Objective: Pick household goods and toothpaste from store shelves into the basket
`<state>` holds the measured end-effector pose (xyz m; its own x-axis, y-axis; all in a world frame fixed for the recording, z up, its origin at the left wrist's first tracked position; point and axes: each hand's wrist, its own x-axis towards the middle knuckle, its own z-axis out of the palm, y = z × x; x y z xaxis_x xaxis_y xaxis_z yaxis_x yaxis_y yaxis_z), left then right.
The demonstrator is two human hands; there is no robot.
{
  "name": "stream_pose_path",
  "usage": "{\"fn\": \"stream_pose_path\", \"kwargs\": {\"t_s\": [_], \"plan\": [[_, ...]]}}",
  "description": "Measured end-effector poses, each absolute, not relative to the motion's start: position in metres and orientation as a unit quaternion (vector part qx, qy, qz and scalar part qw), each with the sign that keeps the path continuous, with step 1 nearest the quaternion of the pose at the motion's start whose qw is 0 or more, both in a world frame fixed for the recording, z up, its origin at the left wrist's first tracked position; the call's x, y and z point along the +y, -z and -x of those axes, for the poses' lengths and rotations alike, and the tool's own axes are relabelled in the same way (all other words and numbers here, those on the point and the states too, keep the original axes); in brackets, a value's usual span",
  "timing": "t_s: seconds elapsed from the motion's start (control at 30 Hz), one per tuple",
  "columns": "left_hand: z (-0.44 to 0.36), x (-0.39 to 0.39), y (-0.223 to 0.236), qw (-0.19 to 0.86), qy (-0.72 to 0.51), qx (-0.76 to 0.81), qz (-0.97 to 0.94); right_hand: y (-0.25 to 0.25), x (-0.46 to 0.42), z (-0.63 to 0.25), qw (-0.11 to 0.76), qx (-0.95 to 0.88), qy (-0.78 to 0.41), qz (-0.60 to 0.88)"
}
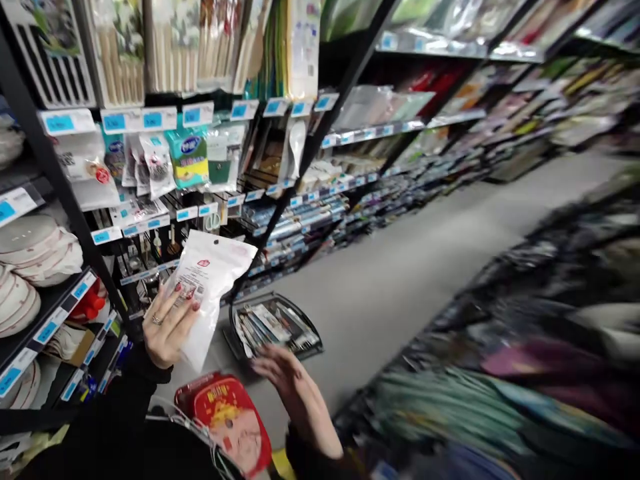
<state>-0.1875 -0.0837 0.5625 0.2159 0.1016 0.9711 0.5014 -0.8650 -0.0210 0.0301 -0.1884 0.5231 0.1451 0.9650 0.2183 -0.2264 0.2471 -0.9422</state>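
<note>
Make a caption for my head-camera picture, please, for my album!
Left fingers hold a rectangular white plastic pouch before black-framed shop shelves, while the right fingers hold nothing.

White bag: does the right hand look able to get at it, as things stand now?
Probably yes. The right hand is open, and nothing visible stands between it and the facing edge of the white bag; the left hand covers only the opposite side.

Black shelving (354,70) borders a grey floor (400,253).
</note>
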Motion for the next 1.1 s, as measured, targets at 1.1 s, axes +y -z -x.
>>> {"fn": "stream_pose_path", "kwargs": {"t_s": [1.1], "plan": [[0.226, -0.124, -0.597, -0.594, 0.387, -0.420, 0.567, -0.572, -0.149, 0.040, 0.628, -0.424, -0.521, 0.394]]}}
